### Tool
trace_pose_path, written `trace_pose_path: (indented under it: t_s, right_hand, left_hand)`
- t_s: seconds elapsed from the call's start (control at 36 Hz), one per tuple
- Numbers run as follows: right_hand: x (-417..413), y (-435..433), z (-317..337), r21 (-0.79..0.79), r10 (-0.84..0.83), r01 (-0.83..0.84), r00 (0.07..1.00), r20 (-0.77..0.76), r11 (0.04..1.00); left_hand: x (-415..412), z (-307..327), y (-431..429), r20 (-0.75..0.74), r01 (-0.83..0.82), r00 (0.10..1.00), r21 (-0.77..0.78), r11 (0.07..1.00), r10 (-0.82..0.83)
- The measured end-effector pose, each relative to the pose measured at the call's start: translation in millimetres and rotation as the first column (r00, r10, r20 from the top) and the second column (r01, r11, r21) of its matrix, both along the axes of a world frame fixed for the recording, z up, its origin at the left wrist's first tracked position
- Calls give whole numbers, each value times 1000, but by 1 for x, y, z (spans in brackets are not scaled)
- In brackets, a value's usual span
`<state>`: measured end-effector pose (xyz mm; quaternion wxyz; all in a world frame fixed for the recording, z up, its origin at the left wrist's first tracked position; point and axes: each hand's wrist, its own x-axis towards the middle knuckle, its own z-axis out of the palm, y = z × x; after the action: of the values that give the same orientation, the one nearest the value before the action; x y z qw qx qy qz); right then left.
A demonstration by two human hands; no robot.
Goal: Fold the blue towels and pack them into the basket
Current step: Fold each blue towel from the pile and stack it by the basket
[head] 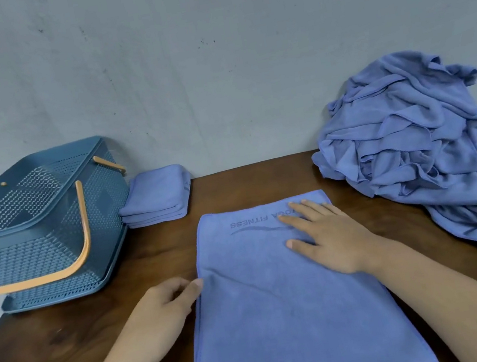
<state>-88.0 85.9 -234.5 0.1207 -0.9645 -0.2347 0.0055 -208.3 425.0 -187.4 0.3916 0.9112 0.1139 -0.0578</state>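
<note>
Spread flat at the near edge of the table [54,353], a blue towel [285,315] lies lengthwise, running away from the camera, with printed lettering upside down at its far end. The right grip [328,235], a bare hand, rests on the towel's far right part with fingers straight and apart, pressing the cloth down. The left grip [163,304] sits at the towel's left edge with fingers curled and the thumb touching the hem; whether it pinches the cloth cannot be told.

At the table's far left corner stands a blue mesh basket [23,258] with orange handles. Just beside its right side lies a small stack of folded towels [157,194]. Against the wall at the far right edge is a tall heap of crumpled towels [415,151].

This looks like an early fold: the towel is being smoothed, not yet folded down small. The next move likely calls for lifting one end, bringing it over to meet the other, and lining up the edges. Most of the task remains, since the heap is large.
</note>
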Motion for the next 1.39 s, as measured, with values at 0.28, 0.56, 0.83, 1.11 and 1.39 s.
trace_pose_path:
  t_s: [0.28,0.56,0.83,1.11,1.39]
  right_hand:
    - [-3,2,3,-15,-3,2,1000,-26,1000]
    - [-1,1,4,-43,-1,0,999,-38,999]
    - [-27,22,14,-101,-30,39,996,86,994]
    - [-23,12,3,-94,-137,129,986,-91,987]
    - [-17,15,8,-100,-155,144,983,-101,984]
  left_hand:
    - [-11,15,-7,-211,152,966,9,988,-147]
    - [-41,15,12,-246,125,962,19,992,-117]
    - [-8,12,-42,320,175,883,453,874,-342]
    - [104,-34,-42,-76,438,879,515,737,-470]
    - [116,-36,-36,-43,423,873,563,710,-487]
